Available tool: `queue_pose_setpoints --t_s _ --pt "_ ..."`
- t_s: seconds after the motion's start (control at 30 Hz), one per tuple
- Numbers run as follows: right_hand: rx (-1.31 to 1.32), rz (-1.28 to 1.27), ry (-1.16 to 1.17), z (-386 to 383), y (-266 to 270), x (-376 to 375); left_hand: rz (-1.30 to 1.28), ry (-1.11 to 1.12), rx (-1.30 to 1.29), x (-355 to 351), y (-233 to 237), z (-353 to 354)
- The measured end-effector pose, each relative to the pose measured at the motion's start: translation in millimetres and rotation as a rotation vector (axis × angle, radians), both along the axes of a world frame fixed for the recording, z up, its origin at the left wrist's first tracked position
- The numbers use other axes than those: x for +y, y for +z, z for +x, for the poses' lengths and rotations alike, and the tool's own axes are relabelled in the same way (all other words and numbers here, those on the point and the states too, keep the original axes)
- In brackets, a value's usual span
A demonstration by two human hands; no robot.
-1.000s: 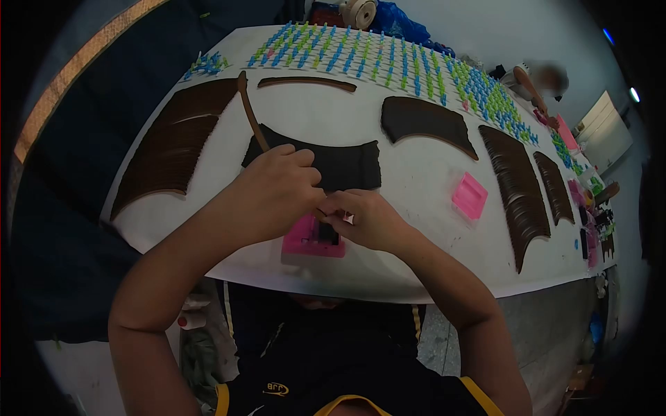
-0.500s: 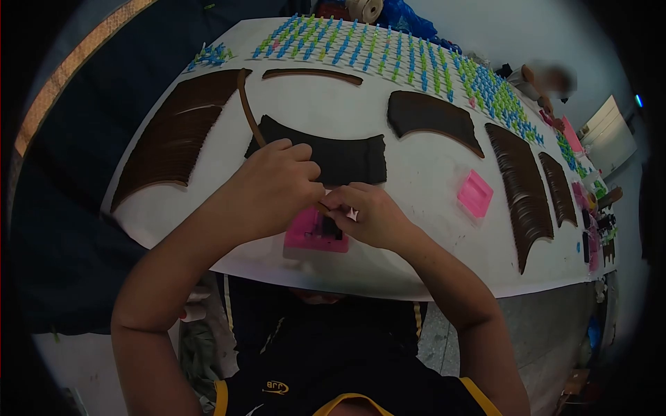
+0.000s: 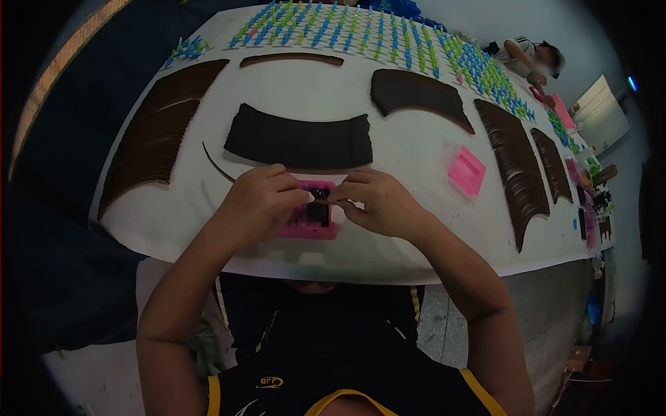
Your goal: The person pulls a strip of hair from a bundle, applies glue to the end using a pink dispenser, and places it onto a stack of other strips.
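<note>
Over a pink box (image 3: pixel 326 234) with dark contents, my left hand (image 3: pixel 267 201) and my right hand (image 3: pixel 374 201) face each other, fingers pinched. Between them runs a thin brown strip (image 3: pixel 323 202), held at its end by my right fingertips. Its curved dark tail (image 3: pixel 216 165) sticks out to the left behind my left hand. Something small and white shows at my left fingertips. Just beyond the hands lies a curved dark sheet of strips (image 3: pixel 298 139).
Rows of blue and green clips (image 3: pixel 347 31) fill the table's far side. Brown strip stacks lie left (image 3: pixel 156 139) and right (image 3: pixel 517 173). A pink tray (image 3: pixel 467 171) sits right of my hands. Another person (image 3: pixel 531 62) is at the far right.
My left hand has moved down and left, and the strip that stood up beyond it now lies low to the left. The hands are further apart, and the whole view has shifted slightly.
</note>
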State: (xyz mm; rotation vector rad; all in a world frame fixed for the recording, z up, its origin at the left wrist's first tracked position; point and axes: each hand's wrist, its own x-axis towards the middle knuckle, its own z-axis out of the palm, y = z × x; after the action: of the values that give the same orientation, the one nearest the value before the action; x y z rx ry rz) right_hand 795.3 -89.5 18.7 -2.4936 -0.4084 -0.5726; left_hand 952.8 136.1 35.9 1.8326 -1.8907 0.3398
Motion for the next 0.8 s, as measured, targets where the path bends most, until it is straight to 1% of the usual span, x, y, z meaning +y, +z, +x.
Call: queue_pose_setpoints --t_s 0.4,0.47,0.5,0.57,0.7,0.77,0.8 --pt "0.015 -0.010 -0.025 -8.5 -2.4 -5.8 0.009 0.000 0.023 -2.5 -3.4 -2.0" --pt "0.063 -0.014 -0.046 -16.6 -0.5 -12.4 0.009 -0.002 0.032 -2.4 -4.2 -2.5" --pt "0.064 -0.013 -0.047 -22.5 0.6 -17.4 0.007 -0.003 0.041 -2.2 -4.6 -2.6" --pt "0.151 -0.033 -0.110 -39.1 3.1 -30.9 0.013 -0.006 0.055 -2.0 -5.1 -2.9" --pt "0.162 0.010 -0.183 -83.0 10.2 -62.8 0.013 -0.017 0.078 -4.2 -7.0 -2.8" --pt "0.140 -0.067 -0.284 -105.2 12.9 -78.3 0.014 -0.024 0.084 -5.1 -6.8 -2.9" --pt "0.141 -0.066 -0.284 -115.4 13.1 -85.6 0.014 -0.033 0.089 -5.6 -6.4 -3.1"
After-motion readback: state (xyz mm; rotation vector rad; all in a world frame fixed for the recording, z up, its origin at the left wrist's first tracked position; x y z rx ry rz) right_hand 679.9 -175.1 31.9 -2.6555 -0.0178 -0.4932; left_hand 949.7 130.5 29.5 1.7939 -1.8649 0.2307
